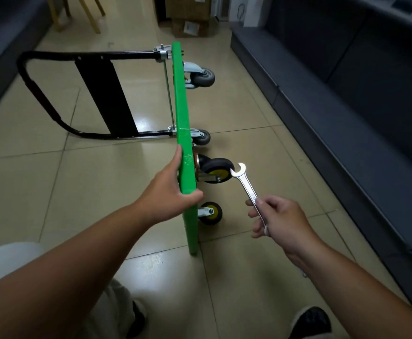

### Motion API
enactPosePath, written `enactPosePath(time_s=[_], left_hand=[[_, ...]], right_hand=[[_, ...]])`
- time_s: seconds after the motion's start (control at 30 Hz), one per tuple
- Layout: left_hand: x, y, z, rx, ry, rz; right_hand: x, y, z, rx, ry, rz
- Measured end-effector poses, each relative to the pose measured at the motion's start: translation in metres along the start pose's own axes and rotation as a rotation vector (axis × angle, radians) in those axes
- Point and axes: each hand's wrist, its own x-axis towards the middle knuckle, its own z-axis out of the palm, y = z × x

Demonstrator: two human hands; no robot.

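Observation:
A green platform trolley [183,113] stands on its side edge on the tiled floor, with its wheels pointing right and its black folding handle [53,111] lying out to the left. My left hand [169,187] grips the deck's upper edge near its close corner, thumb wrapped over to the wheel side. My right hand [278,220] holds a silver open-ended wrench [247,185] by its handle. The wrench's jaw sits just right of a black caster wheel with a yellow hub [218,170]. A second yellow-hubbed wheel [211,212] is lower down.
Two grey casters [201,78] sit at the trolley's far end. A dark grey sofa [346,113] runs along the right, another dark one at far left. Cardboard boxes [188,18] and wooden chair legs [87,13] stand at the back. My shoes show at the bottom.

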Motion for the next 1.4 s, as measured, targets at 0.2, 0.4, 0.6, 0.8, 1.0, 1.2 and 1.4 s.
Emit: enactPosePath(time_s=[0.2, 0.4, 0.6, 0.8, 1.0, 1.2, 1.4], left_hand=[[-0.020, -0.002, 0.009, 0.014, -0.027, 0.013], [-0.008, -0.008, -0.005, 0.183, -0.057, 0.037], [0.033, -0.008, -0.030, 0.198, -0.067, -0.001], [0.036, -0.003, -0.022, 0.374, -0.051, 0.007], [0.032, -0.004, -0.019, 0.363, -0.061, 0.033], [0.029, -0.005, -0.012, 0.176, -0.125, 0.052], [0.030, -0.006, -0.008, 0.116, -0.112, 0.052]], right_hand=[[-0.026, -0.017, 0.013, -0.142, -0.092, -0.071], [-0.019, -0.021, 0.025, -0.247, -0.112, -0.079], [0.000, -0.025, 0.024, -0.283, -0.117, -0.089], [0.005, -0.033, 0.037, -0.284, -0.175, -0.127], [0.005, -0.034, 0.035, -0.119, -0.227, 0.018], [0.002, -0.050, 0.034, -0.087, -0.230, 0.035], [-0.012, -0.054, 0.044, -0.215, -0.307, -0.031]])
